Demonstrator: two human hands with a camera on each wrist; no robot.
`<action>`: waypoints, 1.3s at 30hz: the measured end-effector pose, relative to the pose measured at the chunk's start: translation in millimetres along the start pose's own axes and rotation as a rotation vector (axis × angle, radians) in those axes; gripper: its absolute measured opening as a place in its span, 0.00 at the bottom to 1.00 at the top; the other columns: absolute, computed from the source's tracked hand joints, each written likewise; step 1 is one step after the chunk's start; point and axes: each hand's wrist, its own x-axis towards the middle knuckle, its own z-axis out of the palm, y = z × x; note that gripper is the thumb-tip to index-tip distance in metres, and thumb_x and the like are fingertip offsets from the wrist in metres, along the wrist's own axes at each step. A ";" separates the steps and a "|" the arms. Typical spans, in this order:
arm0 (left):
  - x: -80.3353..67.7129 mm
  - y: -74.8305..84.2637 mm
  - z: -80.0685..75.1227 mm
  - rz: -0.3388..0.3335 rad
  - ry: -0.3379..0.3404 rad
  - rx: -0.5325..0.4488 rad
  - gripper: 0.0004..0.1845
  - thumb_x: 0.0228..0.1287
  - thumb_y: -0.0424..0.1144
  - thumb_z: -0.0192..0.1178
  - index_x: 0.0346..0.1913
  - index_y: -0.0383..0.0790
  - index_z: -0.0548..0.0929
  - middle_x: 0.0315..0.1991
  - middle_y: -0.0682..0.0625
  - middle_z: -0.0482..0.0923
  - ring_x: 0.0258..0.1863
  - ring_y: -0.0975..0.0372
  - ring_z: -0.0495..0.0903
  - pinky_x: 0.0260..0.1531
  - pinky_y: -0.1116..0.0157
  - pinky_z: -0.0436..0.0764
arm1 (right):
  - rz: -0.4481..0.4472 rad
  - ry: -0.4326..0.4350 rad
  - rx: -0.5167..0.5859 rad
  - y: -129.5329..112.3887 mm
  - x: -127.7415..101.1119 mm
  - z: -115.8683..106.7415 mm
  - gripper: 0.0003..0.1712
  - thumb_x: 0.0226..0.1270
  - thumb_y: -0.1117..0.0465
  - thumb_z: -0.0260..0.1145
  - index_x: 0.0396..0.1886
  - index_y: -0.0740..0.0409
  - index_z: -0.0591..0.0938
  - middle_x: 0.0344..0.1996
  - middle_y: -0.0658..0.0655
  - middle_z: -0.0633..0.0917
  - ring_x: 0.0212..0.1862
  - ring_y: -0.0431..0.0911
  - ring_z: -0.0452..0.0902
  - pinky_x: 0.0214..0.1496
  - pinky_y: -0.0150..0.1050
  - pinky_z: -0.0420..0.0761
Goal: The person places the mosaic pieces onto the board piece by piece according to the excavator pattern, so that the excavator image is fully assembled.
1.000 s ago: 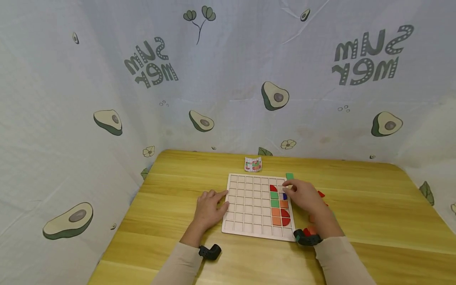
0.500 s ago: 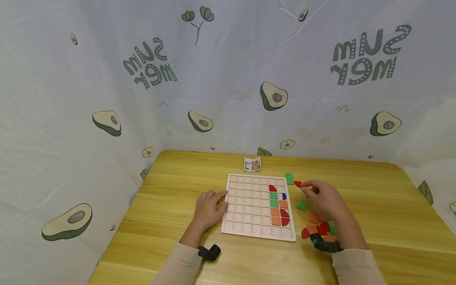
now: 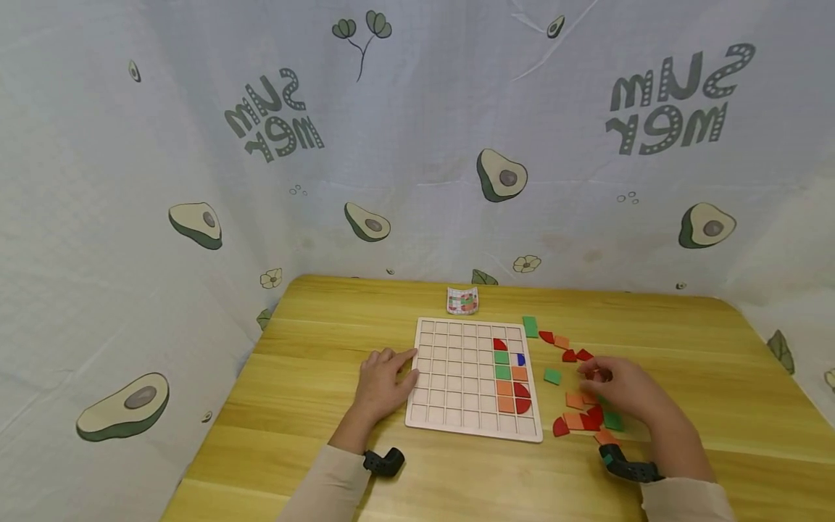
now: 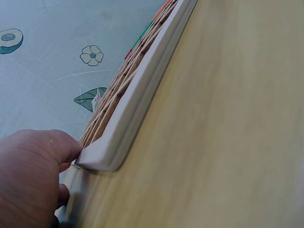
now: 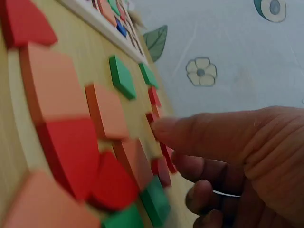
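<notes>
From here I see the grid board (image 3: 450,377) on the worktop (image 3: 313,341); the left hand (image 3: 381,384) touches its edge, thumb and forefinger outstretched, presumably steadying it. Loose pieces (image 3: 574,400) lie rightward, probably for easy reach; there the right hand's (image 3: 625,386) fingers are parted, contact unclear.

Curtained-off tabletop nook, home or studio impossible to tell, pale cloth (image 3: 417,109) hung around the back and sides, printed with avocados (image 3: 502,176), flowers (image 3: 527,264) and backward "summer" lettering (image 3: 668,105), yellowish wood-grain table (image 3: 313,348) close against it, black wrist-worn devices (image 3: 385,462) pointing to a recording set-up.
</notes>
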 end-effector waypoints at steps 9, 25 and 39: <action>1.0 -0.7 0.3 -0.001 -0.001 0.006 0.23 0.71 0.51 0.59 0.65 0.55 0.82 0.33 0.56 0.72 0.34 0.63 0.61 0.40 0.63 0.60 | 0.043 -0.098 0.016 16.4 -10.3 -5.2 0.23 0.67 0.47 0.72 0.50 0.60 0.84 0.30 0.53 0.76 0.35 0.46 0.68 0.34 0.39 0.66; 1.1 -0.6 1.4 0.000 0.005 0.004 0.22 0.70 0.51 0.60 0.65 0.54 0.83 0.33 0.56 0.73 0.34 0.63 0.62 0.40 0.63 0.60 | -0.012 0.009 -0.108 4.2 -2.1 6.7 0.22 0.67 0.51 0.70 0.47 0.66 0.82 0.28 0.52 0.76 0.31 0.45 0.69 0.33 0.38 0.68; 0.6 -0.8 2.0 -0.003 0.002 0.000 0.22 0.70 0.51 0.59 0.65 0.54 0.83 0.32 0.57 0.71 0.34 0.63 0.62 0.40 0.64 0.59 | -0.095 0.007 -0.083 -54.4 32.0 29.7 0.20 0.68 0.48 0.70 0.51 0.57 0.84 0.27 0.52 0.75 0.29 0.45 0.68 0.30 0.37 0.67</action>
